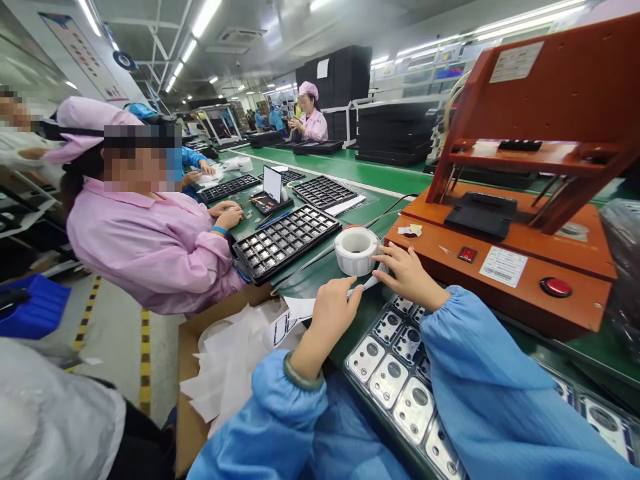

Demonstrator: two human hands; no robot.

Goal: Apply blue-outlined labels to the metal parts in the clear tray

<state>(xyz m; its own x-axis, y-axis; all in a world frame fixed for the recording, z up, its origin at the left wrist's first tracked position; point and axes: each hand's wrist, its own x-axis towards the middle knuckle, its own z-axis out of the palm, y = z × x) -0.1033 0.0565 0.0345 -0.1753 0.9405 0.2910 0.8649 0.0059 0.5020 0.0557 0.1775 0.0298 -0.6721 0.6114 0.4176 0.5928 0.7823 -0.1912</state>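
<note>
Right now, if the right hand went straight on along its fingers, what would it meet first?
The right hand would likely meet the white roll first; whether they touch now is unclear.

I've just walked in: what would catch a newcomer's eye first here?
Probably the big orange machine filling the right side, with a round red button on its front. Next, the white roll near the middle, with the right hand beside it and the left hand at a white strip. Below, silver plates sit in rows.
</note>
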